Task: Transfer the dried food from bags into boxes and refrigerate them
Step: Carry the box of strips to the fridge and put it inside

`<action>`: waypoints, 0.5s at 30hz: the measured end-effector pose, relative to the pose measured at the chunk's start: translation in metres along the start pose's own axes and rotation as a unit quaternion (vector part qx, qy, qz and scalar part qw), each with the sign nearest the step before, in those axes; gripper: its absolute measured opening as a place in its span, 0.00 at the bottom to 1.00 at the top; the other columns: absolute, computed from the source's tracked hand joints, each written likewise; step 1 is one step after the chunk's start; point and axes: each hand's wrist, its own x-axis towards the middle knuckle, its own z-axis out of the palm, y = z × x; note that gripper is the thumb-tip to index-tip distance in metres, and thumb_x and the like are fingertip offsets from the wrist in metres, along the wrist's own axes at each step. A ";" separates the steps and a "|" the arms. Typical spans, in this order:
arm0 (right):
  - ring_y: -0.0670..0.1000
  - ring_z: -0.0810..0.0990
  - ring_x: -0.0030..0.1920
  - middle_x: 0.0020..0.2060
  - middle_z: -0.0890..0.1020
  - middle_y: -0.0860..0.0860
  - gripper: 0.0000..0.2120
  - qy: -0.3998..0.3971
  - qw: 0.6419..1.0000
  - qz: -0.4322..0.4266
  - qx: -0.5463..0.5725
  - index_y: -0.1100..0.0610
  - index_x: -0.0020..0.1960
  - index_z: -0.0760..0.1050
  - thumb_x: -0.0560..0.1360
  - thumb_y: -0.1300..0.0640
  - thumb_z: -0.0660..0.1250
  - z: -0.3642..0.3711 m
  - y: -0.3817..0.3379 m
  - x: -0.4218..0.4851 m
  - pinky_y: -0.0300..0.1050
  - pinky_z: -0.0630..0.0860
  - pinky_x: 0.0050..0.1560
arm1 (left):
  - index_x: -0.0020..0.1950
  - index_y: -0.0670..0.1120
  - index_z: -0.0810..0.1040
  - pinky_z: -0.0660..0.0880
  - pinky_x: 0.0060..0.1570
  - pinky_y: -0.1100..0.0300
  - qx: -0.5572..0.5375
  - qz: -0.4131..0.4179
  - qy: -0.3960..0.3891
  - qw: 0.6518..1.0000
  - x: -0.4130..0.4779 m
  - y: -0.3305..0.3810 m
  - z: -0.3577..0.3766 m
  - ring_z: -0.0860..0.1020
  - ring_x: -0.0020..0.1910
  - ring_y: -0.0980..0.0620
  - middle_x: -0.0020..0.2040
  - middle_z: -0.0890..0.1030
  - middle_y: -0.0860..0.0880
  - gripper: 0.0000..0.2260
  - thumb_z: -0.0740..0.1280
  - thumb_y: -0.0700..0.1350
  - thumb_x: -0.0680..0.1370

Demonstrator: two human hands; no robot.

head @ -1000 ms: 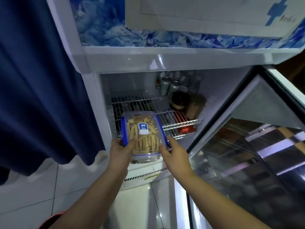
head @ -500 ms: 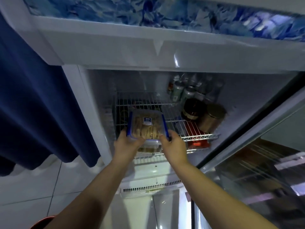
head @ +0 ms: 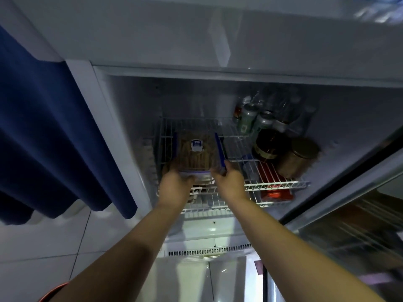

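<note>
A clear plastic box (head: 197,152) with blue clip handles and a blue label on its lid holds tan strips of dried food. It lies on the left part of the white wire shelf (head: 277,185) inside the open fridge. My left hand (head: 174,186) grips the box's near left corner. Gripping the near right corner by the blue clip is my right hand (head: 229,182). Both forearms reach in from below. The box's near underside is hidden by my hands.
Cans (head: 253,119), a dark jar (head: 269,144) and a gold-lidded jar (head: 299,156) crowd the shelf's right side, with a red package (head: 275,192) below. The glass fridge door (head: 353,232) stands open at right. A blue curtain (head: 50,136) hangs left over white tile floor.
Both hands have carried the box up and forward from outside the fridge onto the wire shelf. The view has moved closer to the fridge interior.
</note>
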 end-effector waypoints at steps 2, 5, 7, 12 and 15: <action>0.52 0.76 0.42 0.47 0.81 0.56 0.16 -0.004 1.000 -0.015 -0.019 0.61 0.64 0.72 0.77 0.62 0.65 0.002 0.005 0.001 0.40 0.69 0.42 | 0.69 0.47 0.68 0.75 0.46 0.58 0.039 0.004 0.002 0.999 0.001 -0.005 0.002 0.79 0.49 0.43 0.61 0.77 0.43 0.23 0.68 0.43 0.74; 0.48 0.73 0.35 0.38 0.78 0.50 0.17 -0.010 1.000 -0.021 -0.011 0.59 0.64 0.73 0.76 0.65 0.63 0.002 0.010 0.000 0.38 0.67 0.34 | 0.69 0.46 0.68 0.72 0.43 0.59 0.060 -0.003 -0.006 0.998 -0.001 -0.007 0.003 0.79 0.47 0.42 0.54 0.80 0.41 0.20 0.64 0.41 0.77; 0.46 0.73 0.33 0.33 0.76 0.48 0.16 -0.011 1.000 -0.022 -0.004 0.57 0.63 0.74 0.76 0.65 0.63 -0.001 0.011 -0.004 0.38 0.68 0.33 | 0.67 0.46 0.69 0.73 0.43 0.58 0.070 0.001 0.002 0.998 -0.006 -0.006 -0.001 0.78 0.46 0.41 0.53 0.79 0.41 0.19 0.64 0.41 0.77; 0.53 0.80 0.47 0.48 0.80 0.55 0.11 -0.001 0.996 -0.055 -0.077 0.52 0.55 0.79 0.74 0.61 0.65 -0.013 0.008 -0.026 0.48 0.78 0.47 | 0.53 0.42 0.76 0.69 0.50 0.56 0.124 0.059 0.032 0.990 -0.031 0.004 -0.017 0.73 0.53 0.42 0.52 0.77 0.42 0.09 0.67 0.42 0.74; 0.53 0.78 0.54 0.54 0.80 0.53 0.13 0.003 0.984 -0.084 -0.157 0.55 0.59 0.78 0.75 0.60 0.65 -0.029 -0.006 -0.051 0.46 0.76 0.49 | 0.59 0.45 0.78 0.66 0.55 0.60 0.107 0.115 0.006 0.988 -0.052 0.020 -0.033 0.71 0.58 0.46 0.57 0.77 0.46 0.14 0.67 0.41 0.74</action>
